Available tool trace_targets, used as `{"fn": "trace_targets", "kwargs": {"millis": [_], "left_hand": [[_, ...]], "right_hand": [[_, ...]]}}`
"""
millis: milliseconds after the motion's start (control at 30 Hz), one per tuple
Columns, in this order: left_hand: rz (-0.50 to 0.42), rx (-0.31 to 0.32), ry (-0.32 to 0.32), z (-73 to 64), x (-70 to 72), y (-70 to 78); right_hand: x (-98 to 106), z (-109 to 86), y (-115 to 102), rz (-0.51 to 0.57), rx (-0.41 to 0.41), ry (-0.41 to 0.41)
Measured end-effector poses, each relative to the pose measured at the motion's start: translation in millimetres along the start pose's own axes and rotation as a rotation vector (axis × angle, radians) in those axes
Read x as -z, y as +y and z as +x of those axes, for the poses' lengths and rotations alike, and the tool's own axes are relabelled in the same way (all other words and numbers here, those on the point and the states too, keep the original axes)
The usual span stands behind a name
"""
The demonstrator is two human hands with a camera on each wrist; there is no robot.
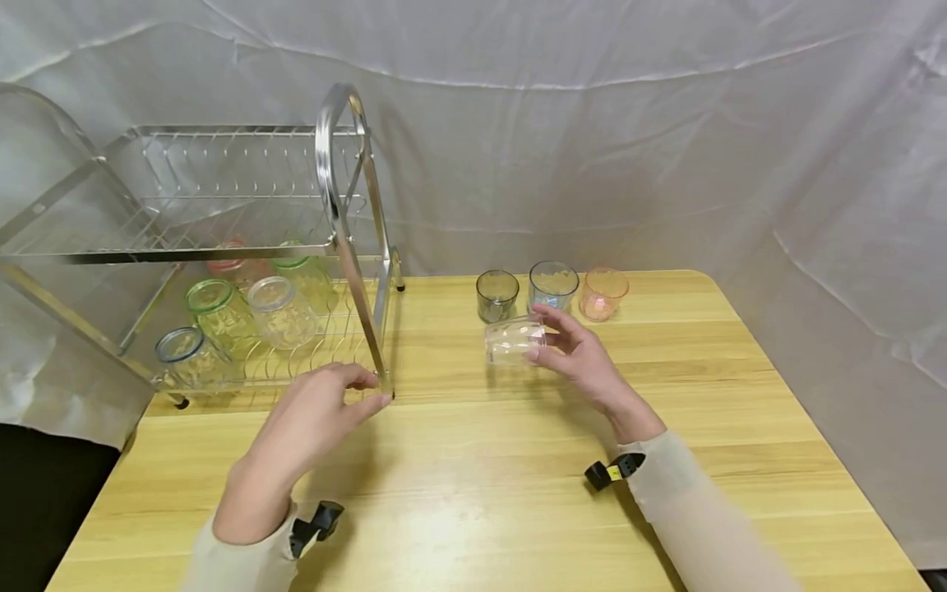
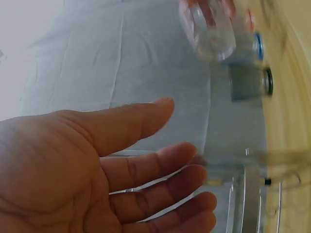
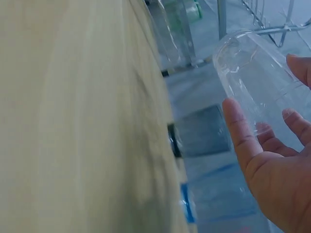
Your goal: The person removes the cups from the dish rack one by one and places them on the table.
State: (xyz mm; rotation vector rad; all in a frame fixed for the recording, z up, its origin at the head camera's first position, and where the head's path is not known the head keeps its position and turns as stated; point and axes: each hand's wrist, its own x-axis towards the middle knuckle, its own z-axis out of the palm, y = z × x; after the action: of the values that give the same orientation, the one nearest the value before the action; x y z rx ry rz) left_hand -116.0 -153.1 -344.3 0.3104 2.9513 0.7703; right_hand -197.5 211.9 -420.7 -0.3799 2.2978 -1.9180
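My right hand holds a clear glass cup on its side above the table, with thumb and fingers around one end. In the right wrist view the same clear cup lies tilted across the fingers. Just behind it stand a dark grey cup, a blue cup and an orange-pink cup in a row. My left hand is beside the front right leg of the metal dish rack. Its fingers are loosely bent with nothing in them, as the left wrist view shows.
On the rack's lower tier are several upturned cups, among them a blue-rimmed cup, a green cup and a clear cup. The upper wire tier overhangs them. A pale cloth hangs behind the wooden table.
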Motion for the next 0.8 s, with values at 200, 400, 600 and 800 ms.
{"fn": "trace_targets", "kwargs": {"millis": [200, 400, 600, 800], "left_hand": [[0.025, 0.066, 0.07, 4.2, -0.3, -13.0], [-0.005, 0.041, 0.072, 12.7, -13.3, -17.8], [-0.015, 0.007, 0.059, 14.0, -20.4, -19.5], [-0.036, -0.019, 0.063, 16.9, -22.9, -19.1]], "right_hand": [[25.8, 0.3, -3.4, -0.118, -0.025, 0.028], [55.1, -3.6, -11.2, -0.306, -0.049, 0.051], [92.1, -7.4, -25.2, -0.556, -0.087, 0.046], [125.1, -5.4, -43.2, -0.783, -0.148, 0.001]]}}
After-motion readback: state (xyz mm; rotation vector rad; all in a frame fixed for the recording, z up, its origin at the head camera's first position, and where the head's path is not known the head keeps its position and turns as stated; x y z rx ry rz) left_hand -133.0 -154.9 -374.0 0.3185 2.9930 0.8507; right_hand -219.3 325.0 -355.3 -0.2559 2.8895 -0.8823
